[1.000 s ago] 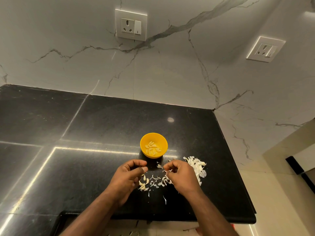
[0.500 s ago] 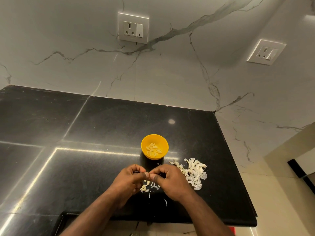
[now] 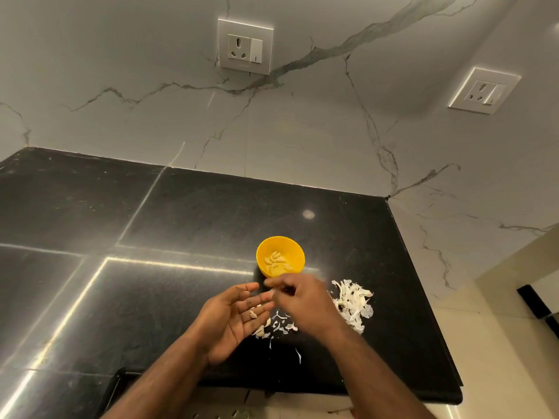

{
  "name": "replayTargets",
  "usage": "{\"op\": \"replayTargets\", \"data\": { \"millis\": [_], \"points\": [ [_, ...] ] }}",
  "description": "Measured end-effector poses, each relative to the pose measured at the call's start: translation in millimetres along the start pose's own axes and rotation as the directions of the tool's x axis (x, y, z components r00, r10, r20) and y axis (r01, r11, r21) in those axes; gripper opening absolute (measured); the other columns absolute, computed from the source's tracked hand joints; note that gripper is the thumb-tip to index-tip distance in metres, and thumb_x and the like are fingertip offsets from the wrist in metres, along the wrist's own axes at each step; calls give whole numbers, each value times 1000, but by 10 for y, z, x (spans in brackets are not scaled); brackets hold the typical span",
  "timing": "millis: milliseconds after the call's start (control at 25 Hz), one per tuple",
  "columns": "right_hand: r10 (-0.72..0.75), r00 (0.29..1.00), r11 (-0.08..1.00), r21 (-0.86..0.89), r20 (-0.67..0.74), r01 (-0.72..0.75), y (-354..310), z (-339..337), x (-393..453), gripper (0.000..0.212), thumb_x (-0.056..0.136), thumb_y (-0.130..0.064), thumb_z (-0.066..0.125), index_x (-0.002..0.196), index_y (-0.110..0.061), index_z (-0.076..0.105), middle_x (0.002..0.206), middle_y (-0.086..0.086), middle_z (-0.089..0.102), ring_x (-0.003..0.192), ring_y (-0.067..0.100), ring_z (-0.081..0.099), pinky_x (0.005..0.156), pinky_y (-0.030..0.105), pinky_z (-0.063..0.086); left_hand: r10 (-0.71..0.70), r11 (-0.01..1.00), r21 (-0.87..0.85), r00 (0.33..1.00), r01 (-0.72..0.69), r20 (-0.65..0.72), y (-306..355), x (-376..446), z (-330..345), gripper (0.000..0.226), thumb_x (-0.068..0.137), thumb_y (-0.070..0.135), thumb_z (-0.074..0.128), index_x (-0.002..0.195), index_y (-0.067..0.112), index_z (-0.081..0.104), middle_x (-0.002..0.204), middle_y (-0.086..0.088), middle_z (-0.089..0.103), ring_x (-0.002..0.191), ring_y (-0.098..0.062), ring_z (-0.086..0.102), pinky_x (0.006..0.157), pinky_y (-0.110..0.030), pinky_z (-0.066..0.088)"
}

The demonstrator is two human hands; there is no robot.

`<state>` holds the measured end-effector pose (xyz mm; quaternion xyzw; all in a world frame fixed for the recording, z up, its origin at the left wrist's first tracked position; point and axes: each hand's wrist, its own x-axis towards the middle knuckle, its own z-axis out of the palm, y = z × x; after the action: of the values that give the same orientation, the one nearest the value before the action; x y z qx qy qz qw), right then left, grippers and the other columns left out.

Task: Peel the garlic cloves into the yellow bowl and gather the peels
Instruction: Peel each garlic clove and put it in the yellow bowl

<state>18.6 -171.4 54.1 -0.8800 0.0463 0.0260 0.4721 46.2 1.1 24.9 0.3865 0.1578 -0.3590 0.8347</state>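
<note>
The black stone counter point(image 3: 187, 225) carries a yellow bowl point(image 3: 280, 256) of peeled cloves point(image 3: 276, 263). Right of it lies a peel pile point(image 3: 352, 303); smaller peel scraps point(image 3: 276, 326) are scattered just beside, nearer the front edge.

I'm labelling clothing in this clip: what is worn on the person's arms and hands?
Nothing that shows. Both forearms are bare to the bottom of the picture, with no sleeve in view. The left hand and the right hand have no gloves, and I see no ring, watch or bracelet, though the right hand is motion-blurred.
</note>
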Motion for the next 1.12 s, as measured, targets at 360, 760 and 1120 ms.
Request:
{"op": "replayTargets", "data": {
  "millis": [360, 760, 1120],
  "points": [
    [-69, 996, 971, -231, -54, 55, 104, 284, -188, 10, 89, -26, 63, 95, -25, 72, 98, -9, 65, 88, 6, 58, 77, 22, 46, 22, 994, 109, 1000, -23, 12, -40, 51, 90, 35, 98, -3, 38, 128, 2, 56, 119, -22, 71, 95, -28, 72, 82, -38, 60],
    [46, 989, 996, 77, -141, -35, 203, 172, -153, 11, 85, -13, 73, 88, -24, 72, 82, -7, 71, 77, 4, 66, 71, 24, 56, 91, 908, 416, 993, -54, -72, -79, 61, 69, 19, 92, -1, 65, 109, -7, 69, 95, -21, 74, 82, -23, 71, 71, -28, 58],
    [100, 981, 956, 289, -167, -48, 230, 142, -147, 19, 78, -10, 78, 82, -24, 65, 83, -2, 73, 76, 13, 67, 73, 36, 58, 26, 973, 230, 997, -8, -75, -39, 62, 101, 27, 87, -8, 65, 114, -4, 65, 94, -21, 74, 79, -24, 71, 64, -27, 59]
  ]
}}
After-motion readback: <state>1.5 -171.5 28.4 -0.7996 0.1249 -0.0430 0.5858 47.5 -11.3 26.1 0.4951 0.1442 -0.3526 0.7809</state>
